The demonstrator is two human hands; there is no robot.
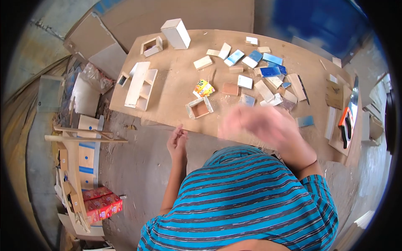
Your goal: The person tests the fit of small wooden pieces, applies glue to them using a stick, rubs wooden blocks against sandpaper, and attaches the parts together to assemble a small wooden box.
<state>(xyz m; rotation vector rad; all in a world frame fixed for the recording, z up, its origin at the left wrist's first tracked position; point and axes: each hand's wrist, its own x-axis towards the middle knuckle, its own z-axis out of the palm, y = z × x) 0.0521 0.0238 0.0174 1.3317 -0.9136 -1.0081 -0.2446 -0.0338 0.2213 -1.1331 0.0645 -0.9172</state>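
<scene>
I watch remotely: left hand [177, 141] slack, apparently empty; right hand [260, 122] blurred, its grip unclear; the small wooden box [209, 104] sits assembled near picture center, while wood blocks [264, 90] lie loose, upper right

No lettering reads clearly. Marks on the yellow packet [203, 88] are too small; print on red cartons [102, 205] blurs.

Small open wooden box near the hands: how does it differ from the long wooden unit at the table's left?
The small open wooden box is much shorter than the long wooden unit. The box shows one opening; the unit shows a divider between compartments. The box lies nearer the left hand than the unit does. Both rest on the table.
</scene>
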